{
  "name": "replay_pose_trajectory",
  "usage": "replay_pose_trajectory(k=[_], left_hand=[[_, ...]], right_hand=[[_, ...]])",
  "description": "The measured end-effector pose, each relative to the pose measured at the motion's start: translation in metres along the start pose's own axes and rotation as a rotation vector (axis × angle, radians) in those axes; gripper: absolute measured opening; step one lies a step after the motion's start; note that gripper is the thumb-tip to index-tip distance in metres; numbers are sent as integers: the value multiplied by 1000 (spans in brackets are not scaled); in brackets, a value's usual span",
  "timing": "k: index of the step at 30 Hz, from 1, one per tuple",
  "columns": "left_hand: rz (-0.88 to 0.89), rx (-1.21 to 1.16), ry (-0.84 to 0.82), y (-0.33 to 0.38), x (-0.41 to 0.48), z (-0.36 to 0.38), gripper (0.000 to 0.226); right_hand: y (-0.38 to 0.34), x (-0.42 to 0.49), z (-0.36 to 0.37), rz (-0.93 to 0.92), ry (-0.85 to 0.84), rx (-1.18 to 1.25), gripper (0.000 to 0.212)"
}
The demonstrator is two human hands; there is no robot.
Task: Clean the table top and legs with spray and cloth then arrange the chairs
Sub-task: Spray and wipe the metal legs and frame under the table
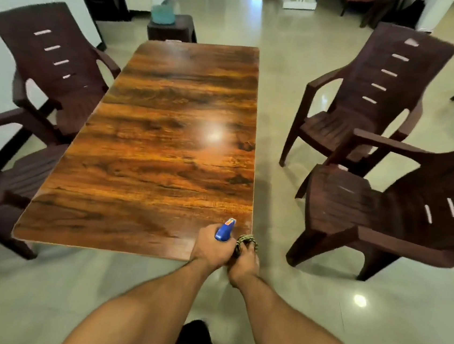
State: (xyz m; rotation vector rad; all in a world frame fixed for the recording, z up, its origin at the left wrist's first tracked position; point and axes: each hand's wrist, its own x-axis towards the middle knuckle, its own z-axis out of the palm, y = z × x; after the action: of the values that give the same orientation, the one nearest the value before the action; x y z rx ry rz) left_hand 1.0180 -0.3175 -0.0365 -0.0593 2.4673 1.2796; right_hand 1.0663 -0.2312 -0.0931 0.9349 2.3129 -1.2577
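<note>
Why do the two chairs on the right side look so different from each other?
The far right chair stands straight with its back away from the table, while the near right chair is turned at an angle, its back toward the lower right. The far one looks smaller because it is farther away. The near one looks blurred; the far one is clearer. Both are dark brown plastic armchairs with slots in the back.

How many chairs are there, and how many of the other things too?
Chairs near the table, dark brown: 4 (back left, front left, back right, front right)
Wooden table: 1
Blue spray bottle, in the left hand: 1
Cloth, in the right hand: 1
Small dark stool: 1
Total: 8
</note>
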Motion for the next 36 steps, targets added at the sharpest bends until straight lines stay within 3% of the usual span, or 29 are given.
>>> replay_pose_trajectory(k=[8, 14, 27, 31, 36], left_hand=[[-53, -36, 76, 50, 109, 23, 22], [-154, -113, 247, 81, 163, 8, 20], [-310, -257, 542, 158, 322, -8, 22], [-308, -308, 524, 179, 369, 8, 17], [-208, -343, 467, 206, 444, 27, 26]], right_hand=[[-42, 114, -67, -171, -196, -470, 69], [-86, 186, -96, -279, -199, -757, 68], [-223, 386, -170, -339, -224, -955, 60], [-258, 435, -197, -313, -295, -983, 62], [-293, 489, -229, -322, -263, -927, 65]])
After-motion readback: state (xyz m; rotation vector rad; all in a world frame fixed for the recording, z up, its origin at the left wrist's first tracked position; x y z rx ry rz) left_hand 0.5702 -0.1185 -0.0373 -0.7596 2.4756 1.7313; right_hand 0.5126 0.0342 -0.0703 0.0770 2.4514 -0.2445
